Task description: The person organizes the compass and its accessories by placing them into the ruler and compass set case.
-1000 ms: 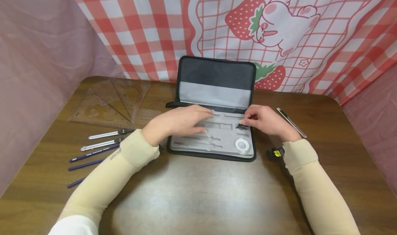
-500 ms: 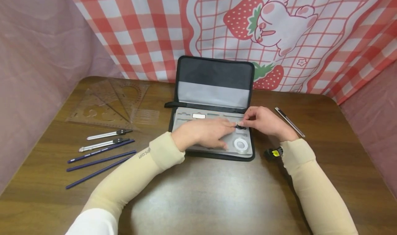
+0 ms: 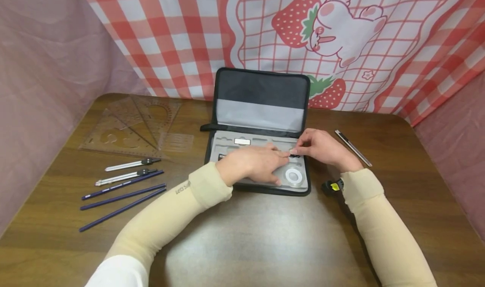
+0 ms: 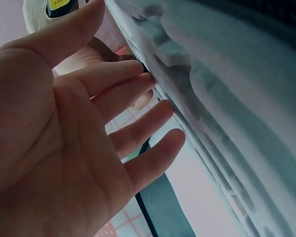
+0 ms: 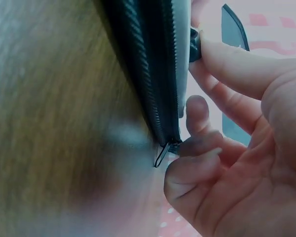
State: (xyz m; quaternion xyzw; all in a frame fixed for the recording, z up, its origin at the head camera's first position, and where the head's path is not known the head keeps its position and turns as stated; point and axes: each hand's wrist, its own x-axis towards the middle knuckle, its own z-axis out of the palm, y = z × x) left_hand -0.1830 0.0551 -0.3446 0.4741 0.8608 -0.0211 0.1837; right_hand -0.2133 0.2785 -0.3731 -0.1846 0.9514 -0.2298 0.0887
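Note:
An opened black zip case [image 3: 273, 191] lies on the table, its grey moulded tray full of shaped recesses. My right hand [image 3: 322, 149] pinches a small black part [image 5: 194, 45] between thumb and forefinger at the tray's right side. Its exact kind is too small to make out. My left hand [image 3: 257, 164] stretches over the tray from the left, fingers loosely extended and fingertips right beside the black part. In the left wrist view the palm shows with nothing in it. A white ring [image 3: 294, 176] sits in the tray's near right corner, and a white block [image 3: 242, 142] in the back row.
Left of the case lie two compasses [image 3: 129, 165], several dark blue pencils [image 3: 123, 197] and clear set squares [image 3: 129, 129]. A slim silver pen-like tool [image 3: 353, 147] lies to the right. The raised lid [image 3: 263, 89] stands before a checked curtain [image 3: 182, 34].
My left hand has moved right across the tray to the black part, uncovering the white block and the pencils. My right hand stays at the same recess, pinching the part.

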